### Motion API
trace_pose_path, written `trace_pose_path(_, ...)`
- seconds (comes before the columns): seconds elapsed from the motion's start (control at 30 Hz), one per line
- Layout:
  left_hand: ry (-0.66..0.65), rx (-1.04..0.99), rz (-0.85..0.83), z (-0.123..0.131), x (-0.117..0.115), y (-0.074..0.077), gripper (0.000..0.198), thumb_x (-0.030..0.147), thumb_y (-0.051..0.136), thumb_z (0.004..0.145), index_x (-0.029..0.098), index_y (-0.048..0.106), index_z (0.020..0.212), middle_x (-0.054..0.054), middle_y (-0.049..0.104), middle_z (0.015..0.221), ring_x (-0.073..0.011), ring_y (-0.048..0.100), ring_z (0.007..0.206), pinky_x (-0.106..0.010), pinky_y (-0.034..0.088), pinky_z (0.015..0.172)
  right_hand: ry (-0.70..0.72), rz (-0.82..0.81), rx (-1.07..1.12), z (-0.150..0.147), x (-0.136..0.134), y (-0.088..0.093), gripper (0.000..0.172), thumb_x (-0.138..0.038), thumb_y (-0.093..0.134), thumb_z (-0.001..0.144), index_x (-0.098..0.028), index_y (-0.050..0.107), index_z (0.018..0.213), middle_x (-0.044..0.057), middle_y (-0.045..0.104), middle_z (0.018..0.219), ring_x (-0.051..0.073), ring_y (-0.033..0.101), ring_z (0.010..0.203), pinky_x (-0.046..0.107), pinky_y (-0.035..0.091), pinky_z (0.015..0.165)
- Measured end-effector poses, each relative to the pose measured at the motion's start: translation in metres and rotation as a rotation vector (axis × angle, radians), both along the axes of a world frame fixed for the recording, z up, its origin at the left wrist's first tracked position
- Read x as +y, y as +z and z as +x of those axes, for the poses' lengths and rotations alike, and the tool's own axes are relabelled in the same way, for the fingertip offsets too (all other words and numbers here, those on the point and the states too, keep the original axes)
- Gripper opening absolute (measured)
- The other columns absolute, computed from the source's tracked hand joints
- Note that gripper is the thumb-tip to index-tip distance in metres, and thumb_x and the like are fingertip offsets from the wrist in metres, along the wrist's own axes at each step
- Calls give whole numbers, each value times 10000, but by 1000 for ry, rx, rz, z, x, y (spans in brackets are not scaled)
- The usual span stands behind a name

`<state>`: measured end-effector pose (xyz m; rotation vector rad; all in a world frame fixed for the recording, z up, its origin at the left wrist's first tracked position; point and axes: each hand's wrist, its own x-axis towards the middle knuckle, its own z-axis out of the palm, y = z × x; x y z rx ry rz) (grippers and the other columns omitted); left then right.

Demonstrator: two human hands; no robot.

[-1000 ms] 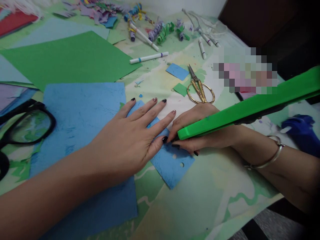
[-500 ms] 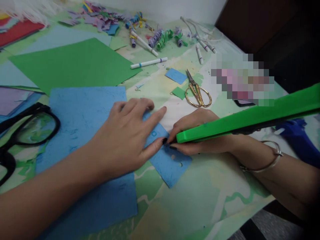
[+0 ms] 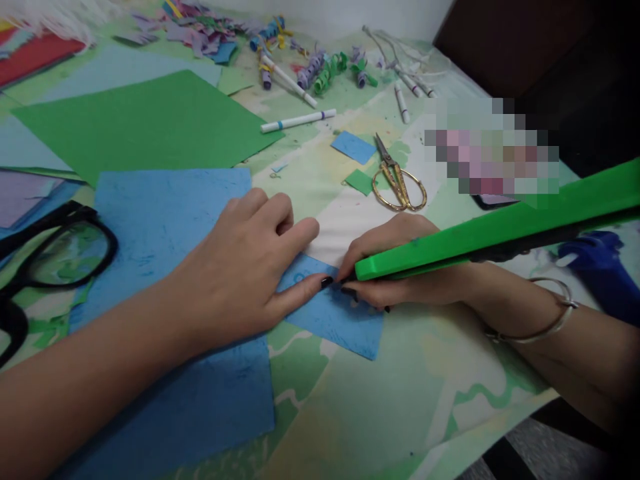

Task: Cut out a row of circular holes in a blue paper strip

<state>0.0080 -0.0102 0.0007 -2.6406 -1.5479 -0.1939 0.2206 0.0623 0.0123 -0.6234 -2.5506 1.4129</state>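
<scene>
A small blue card strip with little drawn marks and holes lies at an angle on the table. My left hand pins it, thumb stretched across the strip and the other fingers curled beyond its far edge. My right hand is closed around a long green tool with a black underside. The tool's near end points at the strip beside my left thumb; its working tip is hidden by my fingers. Under my left forearm lies a larger blue sheet with scratch-like marks.
Gold-handled scissors lie beyond my right hand, near blue and green scraps. Black glasses sit at left. Green paper, white markers and curled strips lie farther back. A blue plastic object is at right.
The blue strip has turned, its near corner shifting right and up. My left fingers have drawn in and curled, and my right hand still holds the green tool by the strip.
</scene>
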Motion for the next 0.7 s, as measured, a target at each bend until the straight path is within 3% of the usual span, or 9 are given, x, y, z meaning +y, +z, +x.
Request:
trace_pose_path(0.43, -19, -70, 29, -5, 2, -8, 355, 536, 385, 905, 211, 523, 939, -78, 443, 886, -267, 410, 786, -466, 396, 715, -18, -112, -5, 2, 2, 0, 95, -208, 645, 818, -136, 693, 856, -47, 665, 584, 58, 620, 467, 119, 505, 465)
trace_pose_path(0.57, -11, -62, 23, -3, 0, -7, 335, 496, 373, 915, 200, 529, 932, -86, 449, 900, -270, 422, 803, -474, 402, 739, -25, -34, -8, 2, 1, -2, 102, -218, 646, 816, -140, 700, 852, -53, 654, 565, 54, 608, 466, 116, 471, 459)
trace_pose_path(0.7, 0, -32, 6, 2, -4, 2, 297, 404, 363, 917, 160, 531, 895, -115, 467, 912, -278, 436, 834, -490, 410, 785, 2, 154, 18, 1, 1, -2, 87, -203, 658, 806, -154, 722, 839, -41, 668, 593, 57, 602, 521, 126, 446, 501)
